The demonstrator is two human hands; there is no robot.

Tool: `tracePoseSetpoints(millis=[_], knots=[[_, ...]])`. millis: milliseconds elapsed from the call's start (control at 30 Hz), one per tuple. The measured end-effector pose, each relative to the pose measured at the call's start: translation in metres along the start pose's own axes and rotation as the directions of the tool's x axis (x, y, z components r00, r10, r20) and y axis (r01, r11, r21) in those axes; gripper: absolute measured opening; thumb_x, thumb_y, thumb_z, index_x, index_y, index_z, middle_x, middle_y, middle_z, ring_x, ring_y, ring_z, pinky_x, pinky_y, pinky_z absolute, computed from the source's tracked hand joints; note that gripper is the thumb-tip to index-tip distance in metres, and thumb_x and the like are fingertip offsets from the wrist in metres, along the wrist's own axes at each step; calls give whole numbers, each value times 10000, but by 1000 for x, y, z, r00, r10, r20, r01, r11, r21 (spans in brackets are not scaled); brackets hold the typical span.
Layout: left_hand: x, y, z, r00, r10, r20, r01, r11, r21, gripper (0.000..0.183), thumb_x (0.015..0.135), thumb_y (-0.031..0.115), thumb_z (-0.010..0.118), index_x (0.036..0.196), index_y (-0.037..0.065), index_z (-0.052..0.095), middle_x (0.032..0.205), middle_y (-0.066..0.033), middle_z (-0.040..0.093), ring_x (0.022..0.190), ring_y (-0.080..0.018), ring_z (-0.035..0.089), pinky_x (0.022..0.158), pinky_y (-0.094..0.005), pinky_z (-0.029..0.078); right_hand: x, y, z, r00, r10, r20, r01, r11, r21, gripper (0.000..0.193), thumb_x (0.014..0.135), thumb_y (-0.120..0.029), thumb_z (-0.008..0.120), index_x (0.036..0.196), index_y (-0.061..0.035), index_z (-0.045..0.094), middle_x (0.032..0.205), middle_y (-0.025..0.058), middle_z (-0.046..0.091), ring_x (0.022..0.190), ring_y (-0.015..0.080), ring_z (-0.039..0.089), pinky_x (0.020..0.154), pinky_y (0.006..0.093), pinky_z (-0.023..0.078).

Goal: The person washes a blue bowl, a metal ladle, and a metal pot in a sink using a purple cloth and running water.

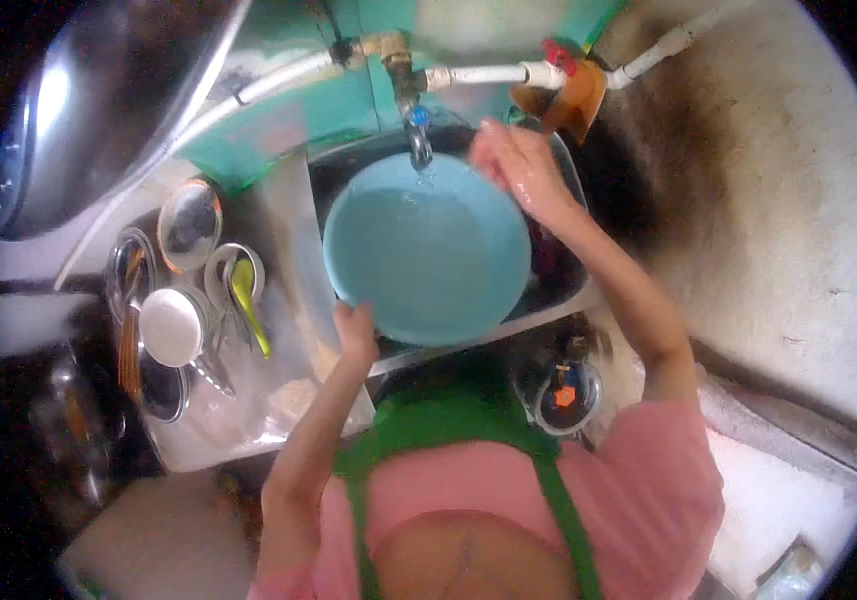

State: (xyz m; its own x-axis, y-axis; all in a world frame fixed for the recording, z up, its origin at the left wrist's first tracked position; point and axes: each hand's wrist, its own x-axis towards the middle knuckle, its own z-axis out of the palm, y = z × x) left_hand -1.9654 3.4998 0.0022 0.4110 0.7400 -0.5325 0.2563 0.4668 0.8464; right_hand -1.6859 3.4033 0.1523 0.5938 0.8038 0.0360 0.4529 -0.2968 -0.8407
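Note:
A round light-blue basin (pixel 429 260) with water in it rests over the sink (pixel 571 165), under the tap (pixel 419 145). Ripples show on the water just below the spout. My left hand (pixel 357 330) grips the basin's rim at its near left side, fingers partly hidden. Wet and a little blurred, my right hand (pixel 524 172) is raised by the far right rim, to the right of the tap. Its fingers look stretched out, and nothing shows in them.
On the left counter (pixel 204 435) stand a white-rimmed pot (pixel 173 328), a bowl with a lime-green spoon (pixel 244 285), a round lid (pixel 190 225) and brown chopsticks (pixel 130 350). White pipes (pixel 484 75) with a red-handled valve (pixel 559 57) run along the wall behind the sink.

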Motion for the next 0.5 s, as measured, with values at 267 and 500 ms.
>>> tracePoseSetpoints(millis=[267,500], knots=[[-12,83,50,982,48,185,-76,986,146,247,687,43,511,920,-38,501,758,-84,553,642,-176,547,502,-309,454,-118,218,44,656,712,251,-753,596,279,474,671,-198,683,1079,4,553,992,97,590,930,191,538,856,342,404],[10,23,40,902,389,186,-424,878,219,286,697,97,542,947,-40,515,856,-112,572,752,-201,552,666,-324,455,-118,196,55,723,600,-342,-424,776,466,314,718,-152,640,989,-5,578,862,93,626,746,200,586,695,345,465]])
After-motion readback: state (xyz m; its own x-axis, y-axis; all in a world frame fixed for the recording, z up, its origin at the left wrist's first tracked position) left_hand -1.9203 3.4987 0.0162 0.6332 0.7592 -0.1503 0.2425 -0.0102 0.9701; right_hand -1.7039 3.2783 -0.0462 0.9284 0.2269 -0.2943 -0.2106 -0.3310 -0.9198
